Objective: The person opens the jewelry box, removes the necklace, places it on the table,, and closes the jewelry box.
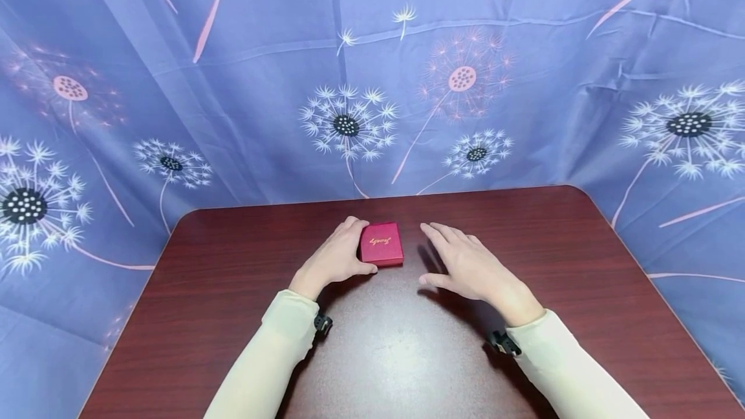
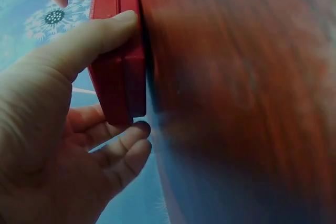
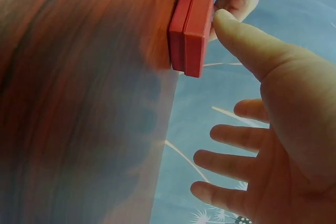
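A small red gift box [image 1: 381, 244] with gold script on its lid lies flat on the table, lid closed. My left hand [image 1: 334, 256] holds it from the left side, thumb on the near face and fingers toward the far face. In the left wrist view the thumb [image 2: 113, 31] presses the side of the red box [image 2: 118, 77]. To the right of the box, apart from it, hovers my right hand [image 1: 465, 264], fingers extended and thumb spread. The right wrist view shows nothing within the right hand [image 3: 294, 129].
The dark reddish-brown wooden table [image 1: 582, 264] has rounded far corners. Behind it hangs a blue cloth [image 1: 262, 83] printed with dandelions, and it also flanks both sides. Each wrist wears a black device [image 1: 505, 343] below a pale sleeve [image 1: 564, 354].
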Motion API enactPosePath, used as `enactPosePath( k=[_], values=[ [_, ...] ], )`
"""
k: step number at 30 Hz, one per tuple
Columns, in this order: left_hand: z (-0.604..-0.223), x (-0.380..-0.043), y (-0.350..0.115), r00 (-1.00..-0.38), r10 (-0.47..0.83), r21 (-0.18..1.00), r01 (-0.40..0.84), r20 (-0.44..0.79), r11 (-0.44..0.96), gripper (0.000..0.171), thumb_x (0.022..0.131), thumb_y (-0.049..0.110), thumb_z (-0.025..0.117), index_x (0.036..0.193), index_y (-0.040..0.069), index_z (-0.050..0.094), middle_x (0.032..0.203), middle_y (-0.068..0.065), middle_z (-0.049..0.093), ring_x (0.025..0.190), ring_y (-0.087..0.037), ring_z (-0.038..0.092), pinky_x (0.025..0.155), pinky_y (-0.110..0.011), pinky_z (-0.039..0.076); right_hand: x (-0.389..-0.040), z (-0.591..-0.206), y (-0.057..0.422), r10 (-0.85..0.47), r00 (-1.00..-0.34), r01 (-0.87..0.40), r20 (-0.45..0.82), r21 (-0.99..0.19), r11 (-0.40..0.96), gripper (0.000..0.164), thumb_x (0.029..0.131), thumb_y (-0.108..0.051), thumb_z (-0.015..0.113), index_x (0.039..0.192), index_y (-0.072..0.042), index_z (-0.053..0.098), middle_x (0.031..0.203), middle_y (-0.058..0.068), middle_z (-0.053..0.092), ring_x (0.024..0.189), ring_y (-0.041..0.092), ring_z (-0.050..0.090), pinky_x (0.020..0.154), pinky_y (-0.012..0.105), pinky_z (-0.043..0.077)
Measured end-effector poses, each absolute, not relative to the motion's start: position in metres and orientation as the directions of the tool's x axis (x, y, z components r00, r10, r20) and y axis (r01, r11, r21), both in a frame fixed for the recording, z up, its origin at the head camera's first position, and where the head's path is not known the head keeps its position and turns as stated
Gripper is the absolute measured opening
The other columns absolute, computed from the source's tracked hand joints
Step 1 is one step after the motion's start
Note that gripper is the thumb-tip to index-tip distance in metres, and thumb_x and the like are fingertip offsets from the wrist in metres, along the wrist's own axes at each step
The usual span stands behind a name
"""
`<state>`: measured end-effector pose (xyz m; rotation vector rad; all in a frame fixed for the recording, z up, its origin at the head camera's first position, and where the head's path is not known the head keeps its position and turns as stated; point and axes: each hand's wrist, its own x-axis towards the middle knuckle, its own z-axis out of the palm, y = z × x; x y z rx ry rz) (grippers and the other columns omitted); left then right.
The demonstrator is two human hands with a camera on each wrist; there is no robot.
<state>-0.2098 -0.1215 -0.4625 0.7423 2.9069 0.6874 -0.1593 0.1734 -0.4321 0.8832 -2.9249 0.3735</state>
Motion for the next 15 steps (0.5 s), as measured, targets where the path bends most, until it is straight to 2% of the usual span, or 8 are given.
enactPosePath(
  k=[5, 15],
  values=[
    [-0.462, -0.207, -0.122, -0.874, 0.481, 0.464, 0.457, 0.073, 0.759, 0.096, 0.077, 0.034, 0.096, 0.151, -0.002, 0.048, 0.142, -0.011, 0.053, 0.130, -0.025, 0.054, 0.114, -0.038, 0.044, -0.159, -0.433, 0.174, -0.537, -0.833, -0.553, 0.132, -0.214, 0.805, 0.105, 0.088, -0.057, 0.082, 0.163, -0.002, 0.035, 0.160, 0.022, 0.045, 0.147, 0.039, 0.044, 0.110, 0.065, 0.044],
    [-0.450, -0.195, -0.117, -0.860, 0.502, 0.440, 0.488, 0.094, 0.754, 0.095, 0.077, 0.035, 0.096, 0.151, -0.001, 0.048, 0.142, -0.011, 0.053, 0.129, -0.025, 0.056, 0.115, -0.037, 0.044, -0.159, -0.432, 0.173, -0.550, -0.823, -0.568, 0.144, -0.244, 0.786, 0.107, 0.087, -0.056, 0.084, 0.164, -0.002, 0.032, 0.161, 0.020, 0.044, 0.147, 0.039, 0.044, 0.109, 0.066, 0.044]
  ],
)
